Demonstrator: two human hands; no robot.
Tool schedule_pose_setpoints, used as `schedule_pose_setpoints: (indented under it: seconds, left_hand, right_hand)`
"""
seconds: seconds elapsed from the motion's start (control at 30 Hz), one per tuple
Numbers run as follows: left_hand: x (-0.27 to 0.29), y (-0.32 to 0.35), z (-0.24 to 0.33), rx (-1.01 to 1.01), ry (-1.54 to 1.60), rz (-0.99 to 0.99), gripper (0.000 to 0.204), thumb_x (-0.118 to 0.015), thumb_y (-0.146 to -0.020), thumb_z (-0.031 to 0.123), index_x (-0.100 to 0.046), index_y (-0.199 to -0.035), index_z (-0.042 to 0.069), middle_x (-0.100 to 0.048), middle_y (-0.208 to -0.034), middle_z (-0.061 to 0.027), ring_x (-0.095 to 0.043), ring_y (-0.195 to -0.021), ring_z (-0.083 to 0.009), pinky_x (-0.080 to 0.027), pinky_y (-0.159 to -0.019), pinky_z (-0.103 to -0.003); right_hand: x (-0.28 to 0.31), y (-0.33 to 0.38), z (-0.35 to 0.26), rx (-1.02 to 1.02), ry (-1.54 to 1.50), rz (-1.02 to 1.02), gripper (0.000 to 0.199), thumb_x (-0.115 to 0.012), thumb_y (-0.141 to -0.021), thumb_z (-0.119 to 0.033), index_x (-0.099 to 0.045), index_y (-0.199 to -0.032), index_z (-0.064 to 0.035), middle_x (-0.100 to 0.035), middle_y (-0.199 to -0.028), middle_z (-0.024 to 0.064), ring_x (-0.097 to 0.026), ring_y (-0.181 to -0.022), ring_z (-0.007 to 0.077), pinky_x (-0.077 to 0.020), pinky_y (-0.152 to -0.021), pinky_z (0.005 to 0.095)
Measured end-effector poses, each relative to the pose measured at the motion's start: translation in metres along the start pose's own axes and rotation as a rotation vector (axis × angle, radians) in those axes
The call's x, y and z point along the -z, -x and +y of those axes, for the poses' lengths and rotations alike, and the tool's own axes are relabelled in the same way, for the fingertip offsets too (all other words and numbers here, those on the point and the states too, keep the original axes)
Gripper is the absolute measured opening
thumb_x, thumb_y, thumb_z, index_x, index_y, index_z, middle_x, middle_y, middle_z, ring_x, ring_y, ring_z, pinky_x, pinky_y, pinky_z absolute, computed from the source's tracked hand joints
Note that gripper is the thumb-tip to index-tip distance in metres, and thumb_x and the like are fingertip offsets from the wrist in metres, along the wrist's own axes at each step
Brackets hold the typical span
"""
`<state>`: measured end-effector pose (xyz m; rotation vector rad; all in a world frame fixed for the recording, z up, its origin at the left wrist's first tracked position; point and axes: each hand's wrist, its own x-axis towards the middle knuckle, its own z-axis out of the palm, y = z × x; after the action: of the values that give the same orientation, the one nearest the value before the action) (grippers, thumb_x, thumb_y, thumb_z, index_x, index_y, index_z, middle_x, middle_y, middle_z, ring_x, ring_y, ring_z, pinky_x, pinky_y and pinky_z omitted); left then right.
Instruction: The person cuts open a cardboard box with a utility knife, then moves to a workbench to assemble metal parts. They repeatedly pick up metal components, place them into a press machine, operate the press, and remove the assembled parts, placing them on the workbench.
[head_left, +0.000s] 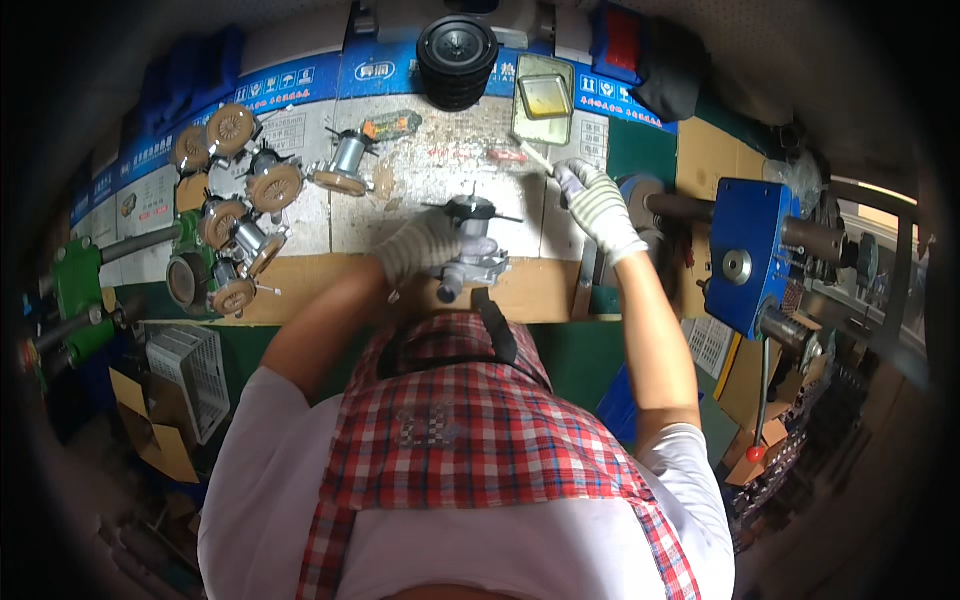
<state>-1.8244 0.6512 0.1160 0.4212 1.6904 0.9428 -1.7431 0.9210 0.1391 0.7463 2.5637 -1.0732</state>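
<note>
Cardboard flaps stand open on a box [150, 430] at the lower left of the frame, next to a pale slatted crate [195, 375]; from where I stand I can't make out what either holds. At the lower right, a lever with a red knob [757, 454] hangs below a blue machine [748, 255].

At the middle of the frame, by the near edge of the table [380, 225], the left hand [425, 247] is closed around a grey metal part [470, 270], covering its left side. The part is dull and cast-looking, with a stubby outlet toward the person and a dark round plate [470, 207] with thin prongs on top. I can't tell whether it rests on the table or is lifted.

To the right, the right hand [597, 203] pinches a slim pale stick [537, 157], its far end by a shallow tray [560, 136]. Inside that lies a smaller, tilted tray [545, 97] with something yellowish in it.

Left of centre, brown-disced assemblies [275, 187] crowd toward a green machine [80, 290]. Farthest up, a black ribbed stack [457, 60] stands at top centre.
</note>
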Motion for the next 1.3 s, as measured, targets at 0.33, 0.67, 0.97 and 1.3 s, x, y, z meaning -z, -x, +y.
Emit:
schedule_pose_setpoints:
  seconds: [0.33, 0.67, 0.97, 1.3]
  left_hand:
    - [0.044, 0.058, -0.059, -0.44, 0.519, -0.191, 0.063, -0.063, -0.1, 0.022, -0.034, -0.154, 0.005, -0.052, -0.148, -0.0097, -0.047, -0.14, -0.0236, -0.042, -0.114, -0.039]
    - [0.05, 0.08, -0.039, -0.223, 0.751, 0.189, 0.067, -0.078, -0.088, 0.037, -0.052, -0.14, 0.003, -0.057, -0.141, -0.0097, -0.057, -0.124, -0.0199, -0.047, -0.103, -0.035]
    - [0.013, 0.068, 0.026, -0.337, -0.765, 0.941, 0.053, -0.082, -0.068, 0.04, -0.072, -0.112, 0.011, -0.063, -0.127, -0.0175, -0.054, -0.119, -0.0349, -0.043, -0.104, -0.045]
    - [-0.115, 0.013, 0.053, -0.524, -0.398, 0.941, 0.059, -0.083, -0.07, 0.026, -0.063, -0.119, -0.001, -0.066, -0.111, -0.0175, -0.063, -0.105, -0.0313, -0.05, -0.096, -0.039]
  right_hand:
    - [-0.09, -0.126, 0.036, -0.34, 0.513, 0.505, 0.027, -0.061, -0.091, -0.029, -0.071, -0.101, -0.0061, -0.069, -0.103, 0.0178, -0.068, -0.098, 0.0338, -0.0548, -0.081, 0.045]
    - [-0.041, -0.121, -0.137, 0.877, 0.619, 0.607, 0.049, -0.072, -0.085, -0.035, -0.061, -0.126, -0.0091, -0.064, -0.123, 0.0139, -0.058, -0.118, 0.0307, -0.0386, -0.109, 0.0492]
    - [0.022, 0.007, -0.13, 0.443, -0.972, 0.366, 0.04, -0.058, -0.101, -0.03, -0.057, -0.13, -0.0014, -0.069, -0.117, 0.0143, -0.068, -0.105, 0.0262, -0.0538, -0.097, 0.0389]
    - [0.025, 0.175, -0.024, 0.257, -0.725, 0.195, 0.045, -0.056, -0.105, -0.039, -0.059, -0.122, 0.0028, -0.064, -0.106, 0.0093, -0.057, -0.1, 0.0145, -0.0467, -0.091, 0.029]
